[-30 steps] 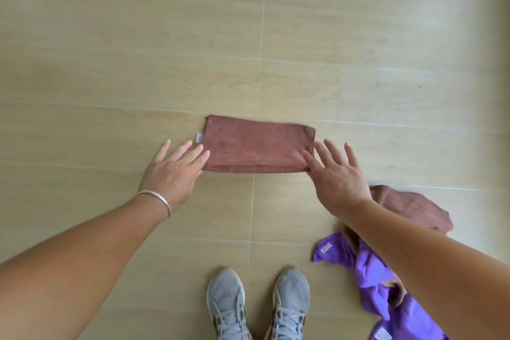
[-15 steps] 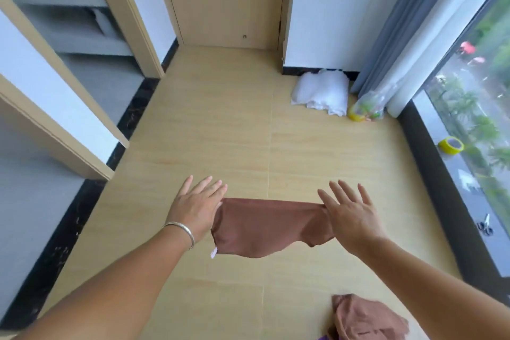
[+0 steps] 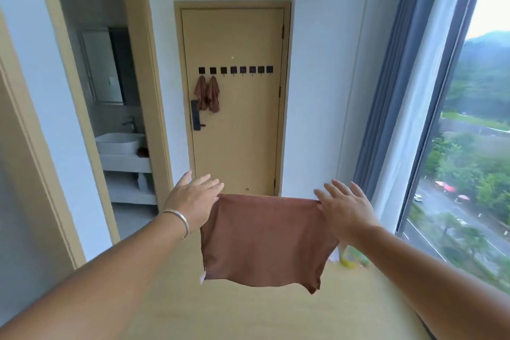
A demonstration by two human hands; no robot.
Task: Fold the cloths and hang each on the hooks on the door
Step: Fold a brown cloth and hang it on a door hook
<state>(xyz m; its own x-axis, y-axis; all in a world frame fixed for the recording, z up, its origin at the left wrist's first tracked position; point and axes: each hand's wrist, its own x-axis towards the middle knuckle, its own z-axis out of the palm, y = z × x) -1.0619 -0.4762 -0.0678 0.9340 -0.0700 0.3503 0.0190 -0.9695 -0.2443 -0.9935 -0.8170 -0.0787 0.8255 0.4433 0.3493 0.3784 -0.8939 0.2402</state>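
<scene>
Evidently the folded brown cloth [image 3: 265, 240] is being pinched at its top corners by the left hand [image 3: 191, 203] and right hand [image 3: 346, 208], fingers spread, so it hangs flat for the free hooks [image 3: 249, 70] on the door [image 3: 242, 141].

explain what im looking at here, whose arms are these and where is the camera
No machine here: these are a person's two bare arms, seen from one camera worn on the head, looking forward and down. The left hand and right hand hold a folded brown cloth by its top corners, so it hangs in the air between them; each grip is under the fingers, which look spread out. Ahead is a door with a row of small dark hooks. Two brown cloths hang from the two leftmost hooks; the others look bare. On the left, a doorway shows a basin; on the right is a window.
</scene>
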